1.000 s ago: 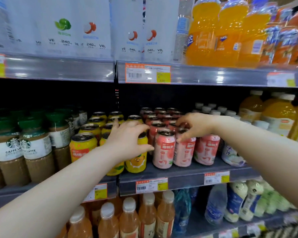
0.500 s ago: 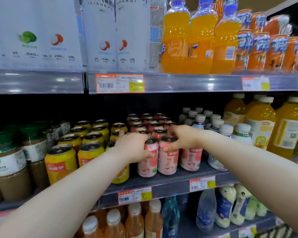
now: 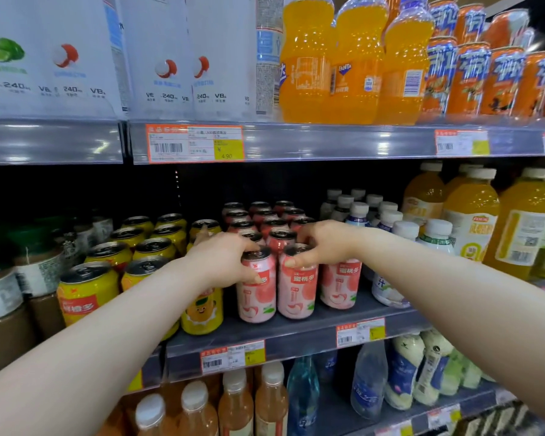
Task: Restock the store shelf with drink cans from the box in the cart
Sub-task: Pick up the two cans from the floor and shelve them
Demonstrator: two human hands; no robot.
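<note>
Pink peach drink cans stand in rows on the middle shelf. My left hand is wrapped around the top of the front left pink can. My right hand grips the top of the pink can beside it, thumb on its front. A third front pink can stands to the right, partly behind my right wrist. Yellow orange-drink cans fill the shelf to the left. The cart and box are out of view.
Coffee jars stand at the far left and white-capped bottles and large orange juice bottles to the right. The shelf above holds white cartons and Fanta bottles. Bottled drinks fill the shelf below.
My left hand moved right from the yellow can to the front left pink can. My right hand shifted onto the neighbouring pink can's top. The view moved closer and slightly right.
</note>
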